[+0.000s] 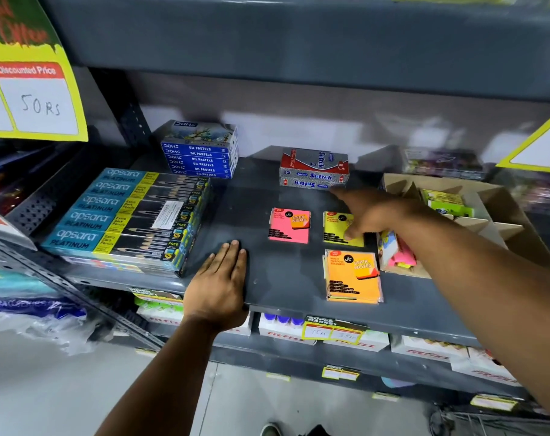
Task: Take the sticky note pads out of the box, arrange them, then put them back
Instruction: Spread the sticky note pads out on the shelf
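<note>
Three sticky note pads lie on the grey shelf (261, 196): a pink pad (289, 226), a yellow pad (338, 232) to its right, and a small stack of orange pads (352, 276) nearer the front. My right hand (366, 212) hovers over the yellow pad with fingers spread and its thumb touching the pad. Flat on the shelf's front edge, left of the pads, rests my left hand (220, 283), holding nothing. The cardboard box (500, 215) with dividers stands at the right, with more pads (401, 256) in its front compartment and green ones (446, 202) further back.
Apsara pencil boxes (126, 218) fill the shelf's left side. Blue oil pastel boxes (201, 152) and red-grey Softek boxes (314, 168) stand at the back. Yellow price signs (31, 89) hang at the upper left and right. A lower shelf holds white cartons (283, 332).
</note>
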The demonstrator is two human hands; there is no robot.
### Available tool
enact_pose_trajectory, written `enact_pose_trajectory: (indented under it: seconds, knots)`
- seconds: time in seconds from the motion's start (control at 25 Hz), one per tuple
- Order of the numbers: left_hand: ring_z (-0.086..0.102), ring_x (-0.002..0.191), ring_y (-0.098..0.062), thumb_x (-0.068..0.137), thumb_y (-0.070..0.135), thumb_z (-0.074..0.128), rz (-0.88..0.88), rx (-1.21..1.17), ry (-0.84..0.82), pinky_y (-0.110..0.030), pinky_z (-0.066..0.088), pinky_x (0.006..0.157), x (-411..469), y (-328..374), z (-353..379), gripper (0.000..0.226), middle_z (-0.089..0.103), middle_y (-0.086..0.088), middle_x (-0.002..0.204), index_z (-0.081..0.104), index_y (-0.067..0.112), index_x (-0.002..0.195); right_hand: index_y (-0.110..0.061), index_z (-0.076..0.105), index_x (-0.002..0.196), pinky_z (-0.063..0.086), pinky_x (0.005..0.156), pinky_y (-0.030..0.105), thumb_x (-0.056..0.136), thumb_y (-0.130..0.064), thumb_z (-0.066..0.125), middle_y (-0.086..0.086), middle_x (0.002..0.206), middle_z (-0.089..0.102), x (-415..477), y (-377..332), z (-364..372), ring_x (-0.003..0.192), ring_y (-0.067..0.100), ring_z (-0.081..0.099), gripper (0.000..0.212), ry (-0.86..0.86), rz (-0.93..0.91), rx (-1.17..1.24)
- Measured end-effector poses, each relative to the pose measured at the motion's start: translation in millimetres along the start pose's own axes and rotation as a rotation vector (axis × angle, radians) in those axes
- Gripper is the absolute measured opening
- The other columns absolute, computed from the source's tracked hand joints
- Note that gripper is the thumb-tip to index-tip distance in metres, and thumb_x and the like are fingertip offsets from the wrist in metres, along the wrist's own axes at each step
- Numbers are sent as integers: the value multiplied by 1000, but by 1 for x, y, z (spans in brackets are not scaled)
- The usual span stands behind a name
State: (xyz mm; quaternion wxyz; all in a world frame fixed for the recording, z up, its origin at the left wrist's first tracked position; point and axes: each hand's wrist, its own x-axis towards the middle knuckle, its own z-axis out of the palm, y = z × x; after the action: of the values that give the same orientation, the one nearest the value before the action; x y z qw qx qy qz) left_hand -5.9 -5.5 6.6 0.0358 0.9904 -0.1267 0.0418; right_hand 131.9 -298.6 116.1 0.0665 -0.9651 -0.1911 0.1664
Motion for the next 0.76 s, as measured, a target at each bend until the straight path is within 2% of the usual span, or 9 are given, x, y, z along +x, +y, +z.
enact_pose_trajectory:
  seconds: [0.08, 0.2, 0.32, 0.52, 0.64, 0.76]
  knots:
    - [27, 140, -35, 64, 31, 61, -11, 33, -15, -47, 27, 114, 1, 0, 1, 89, 27, -23, 152, 31, 1, 142, -21, 23, 150, 41, 94, 28, 66, -29, 88, 5, 145, 46, -26, -1, -1, 123, 24, 49, 107, 51, -31, 65]
    - [14, 144, -29, 68, 38, 53, -8, 94, -43, -40, 15, 118, 1, -2, 5, 91, 15, -18, 157, 20, 4, 146, -28, 17, 150, 41, 93, 28, 56, -50, 89, 1, 147, 44, -71, -7, 21, 126, 21, 47, 121, -71, -59, -19]
    - [4, 146, -27, 68, 42, 52, -15, 120, -78, -38, 9, 119, 2, -4, 7, 97, 4, -15, 159, 9, 7, 148, -34, 7, 150, 46, 82, 30, 55, -54, 87, 4, 142, 47, -90, -13, 40, 118, 23, 50, 126, -83, -21, -140]
    - [6, 145, -28, 67, 42, 54, -17, 120, -81, -40, 13, 118, 2, -2, 5, 98, 7, -16, 158, 11, 5, 148, -33, 7, 149, 48, 69, 32, 63, -44, 84, 2, 128, 55, -88, -18, 36, 94, 18, 53, 116, -24, -45, -137]
    - [14, 144, -30, 68, 36, 54, -23, 101, -58, -42, 18, 117, 1, 0, 3, 93, 15, -18, 157, 18, 3, 146, -33, 10, 147, 41, 57, 25, 59, -50, 82, -1, 108, 59, -85, -30, 19, 78, 11, 51, 114, 74, -74, -95]
    - [17, 144, -29, 70, 33, 56, -31, 69, -42, -41, 18, 117, 1, 1, 2, 89, 18, -17, 157, 20, 4, 146, -34, 7, 147, 42, 64, 30, 59, -54, 78, 3, 115, 60, -72, -57, 15, 89, 18, 53, 115, 156, -148, -52]
